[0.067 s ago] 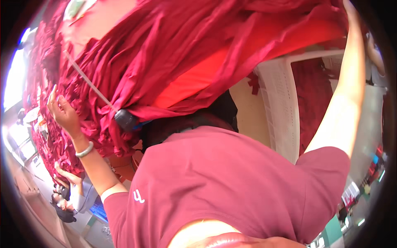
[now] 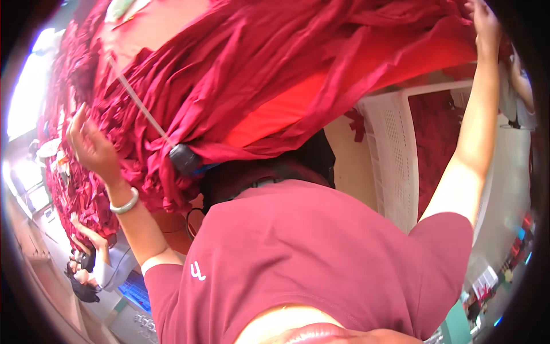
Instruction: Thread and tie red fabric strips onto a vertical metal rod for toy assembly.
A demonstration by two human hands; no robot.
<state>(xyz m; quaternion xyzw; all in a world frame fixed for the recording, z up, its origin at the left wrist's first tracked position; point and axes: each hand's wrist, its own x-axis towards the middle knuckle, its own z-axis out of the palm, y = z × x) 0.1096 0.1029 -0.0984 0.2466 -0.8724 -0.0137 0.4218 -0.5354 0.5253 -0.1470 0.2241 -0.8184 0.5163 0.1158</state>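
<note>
Head view: a maroon shirt is filling 6 o'clock. At 10 o'clock a pale, black-ended rod is crossing rumpled red cloth, which is spreading from 9 through 12 to 2. At 9 the left hand is showing before this cloth, its grip loosely spread. At 3 a white basket is standing. At 2 the right hand is reaching to the cloth's outer end; whether its grip is pinching cloth, I cannot tell. Beyond, at 8, a co-worker is reaching toward the cloth.
</note>
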